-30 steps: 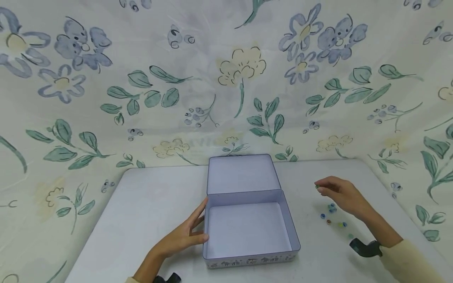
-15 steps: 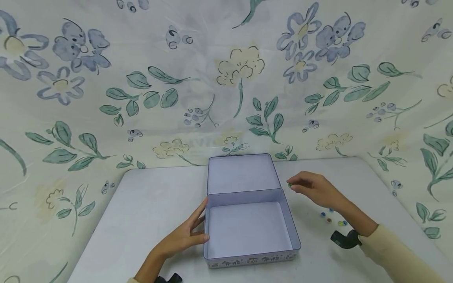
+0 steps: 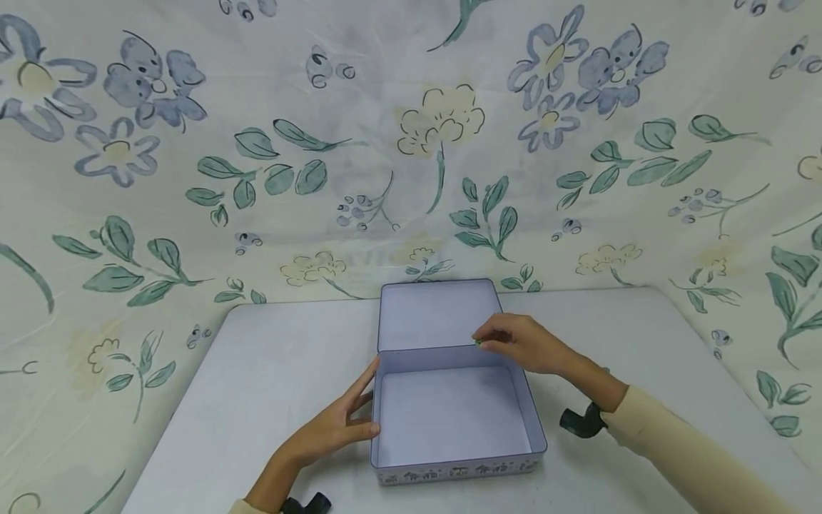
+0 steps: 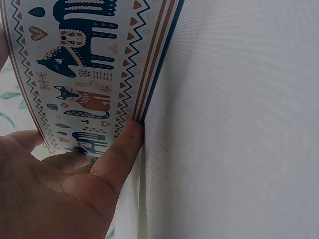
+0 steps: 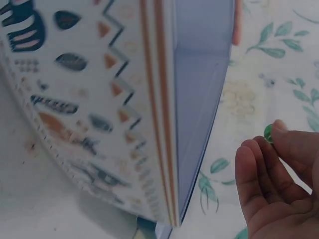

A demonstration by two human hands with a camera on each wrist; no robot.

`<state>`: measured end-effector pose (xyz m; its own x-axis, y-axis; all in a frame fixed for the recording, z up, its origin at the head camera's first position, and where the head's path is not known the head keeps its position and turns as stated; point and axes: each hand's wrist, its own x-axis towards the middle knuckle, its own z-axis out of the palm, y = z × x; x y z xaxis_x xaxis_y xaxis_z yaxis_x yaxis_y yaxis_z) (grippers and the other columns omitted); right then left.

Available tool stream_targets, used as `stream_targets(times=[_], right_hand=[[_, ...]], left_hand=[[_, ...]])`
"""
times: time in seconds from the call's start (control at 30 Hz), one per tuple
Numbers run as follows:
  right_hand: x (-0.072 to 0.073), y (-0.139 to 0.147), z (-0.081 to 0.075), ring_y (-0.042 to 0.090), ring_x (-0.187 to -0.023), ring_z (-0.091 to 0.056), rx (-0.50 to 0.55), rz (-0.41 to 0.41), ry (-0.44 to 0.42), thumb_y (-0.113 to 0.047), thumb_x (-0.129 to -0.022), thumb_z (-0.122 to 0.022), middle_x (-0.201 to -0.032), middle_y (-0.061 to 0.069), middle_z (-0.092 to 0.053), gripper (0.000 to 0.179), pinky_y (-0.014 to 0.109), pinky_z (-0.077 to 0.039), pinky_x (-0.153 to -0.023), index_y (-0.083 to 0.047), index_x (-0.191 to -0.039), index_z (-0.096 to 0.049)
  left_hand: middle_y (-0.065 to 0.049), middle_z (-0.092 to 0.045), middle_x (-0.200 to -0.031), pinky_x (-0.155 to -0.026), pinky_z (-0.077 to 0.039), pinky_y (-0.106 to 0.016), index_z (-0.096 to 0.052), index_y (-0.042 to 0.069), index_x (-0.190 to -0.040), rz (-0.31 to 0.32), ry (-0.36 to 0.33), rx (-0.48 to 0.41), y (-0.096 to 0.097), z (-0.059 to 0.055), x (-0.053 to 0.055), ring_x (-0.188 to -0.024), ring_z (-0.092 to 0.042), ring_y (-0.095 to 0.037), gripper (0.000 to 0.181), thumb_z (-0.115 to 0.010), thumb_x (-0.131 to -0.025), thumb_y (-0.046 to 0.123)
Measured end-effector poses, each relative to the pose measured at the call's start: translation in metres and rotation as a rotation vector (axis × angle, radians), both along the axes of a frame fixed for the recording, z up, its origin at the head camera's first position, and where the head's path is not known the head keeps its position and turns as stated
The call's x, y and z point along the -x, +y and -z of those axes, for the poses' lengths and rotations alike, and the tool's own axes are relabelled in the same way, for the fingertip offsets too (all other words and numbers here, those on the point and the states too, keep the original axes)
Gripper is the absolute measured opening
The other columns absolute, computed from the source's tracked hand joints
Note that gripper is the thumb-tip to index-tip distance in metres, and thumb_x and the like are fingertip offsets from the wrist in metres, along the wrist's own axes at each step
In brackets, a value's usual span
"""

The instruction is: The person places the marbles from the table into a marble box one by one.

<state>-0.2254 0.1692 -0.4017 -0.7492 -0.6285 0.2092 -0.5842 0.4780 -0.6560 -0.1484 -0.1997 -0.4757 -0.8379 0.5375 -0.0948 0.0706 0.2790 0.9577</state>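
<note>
A tin box [image 3: 449, 417] with a pale lavender inside stands on the table, its hinged lid [image 3: 439, 314] tipped back. Printed animals and a zigzag border cover its outer side [image 4: 84, 74]. Against the box's left wall rests my left hand [image 3: 334, 432], fingers and thumb spread and fairly straight, touching the rim. Over the back right part of the box, my right hand [image 3: 529, 344] pinches a green marble [image 5: 268, 133] between thumb and fingertips. The right wrist view shows that marble apart from the box wall.
The white table [image 3: 289, 364] extends to both sides of the box. Behind it hangs a floral cloth [image 3: 359, 143]. My right forearm hides most of the loose marbles on the table; just a bit of one marble [image 3: 606, 369] shows past it.
My right hand has carried the green marble leftward, from above the table at right to over the box's back right part. The left hand and box have stayed put.
</note>
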Motion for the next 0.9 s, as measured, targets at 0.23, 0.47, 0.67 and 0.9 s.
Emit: stream_targets(times=[0.23, 0.47, 0.67, 0.9], right_hand=[[0.001, -0.029, 0.0, 0.008, -0.093, -0.066, -0.04, -0.088, -0.034, -0.012, -0.095, -0.068, -0.104, 0.0, -0.072, 0.018, 0.022, -0.057, -0.082, -0.005, -0.11, -0.073], [0.004, -0.046, -0.004, 0.006, -0.09, -0.065, -0.079, -0.182, -0.029, -0.011, -0.095, -0.068, -0.101, -0.001, -0.072, 0.013, 0.02, -0.057, -0.079, -0.005, -0.105, -0.073], [0.004, -0.062, -0.014, 0.006, -0.089, -0.064, -0.102, -0.205, -0.01, -0.009, -0.095, -0.068, -0.101, 0.0, -0.072, 0.013, 0.019, -0.056, -0.08, -0.005, -0.106, -0.073], [0.0, -0.083, -0.005, 0.005, -0.09, -0.064, -0.151, -0.226, -0.061, -0.01, -0.095, -0.068, -0.1, 0.0, -0.072, 0.014, 0.017, -0.055, -0.082, -0.005, -0.106, -0.073]], left_hand=[[-0.012, 0.008, -0.169, -0.111, -0.039, -0.063, -0.002, 0.034, -0.162, -0.005, 0.0, 0.007, 0.001, 0.001, 0.001, -0.145, -0.014, -0.062, 0.096, -0.069, -0.093, 0.02], [-0.013, 0.009, -0.169, -0.111, -0.039, -0.063, -0.002, 0.033, -0.162, 0.013, 0.0, -0.005, -0.002, 0.001, 0.002, -0.145, -0.013, -0.062, 0.097, -0.07, -0.093, 0.023], [-0.012, 0.009, -0.169, -0.111, -0.04, -0.062, -0.002, 0.033, -0.162, 0.005, -0.004, -0.005, -0.003, 0.001, 0.003, -0.145, -0.013, -0.062, 0.097, -0.071, -0.093, 0.026], [-0.011, 0.009, -0.169, -0.111, -0.04, -0.063, -0.002, 0.036, -0.161, 0.002, -0.026, -0.001, -0.001, 0.003, 0.003, -0.145, -0.013, -0.062, 0.098, -0.072, -0.092, 0.033]])
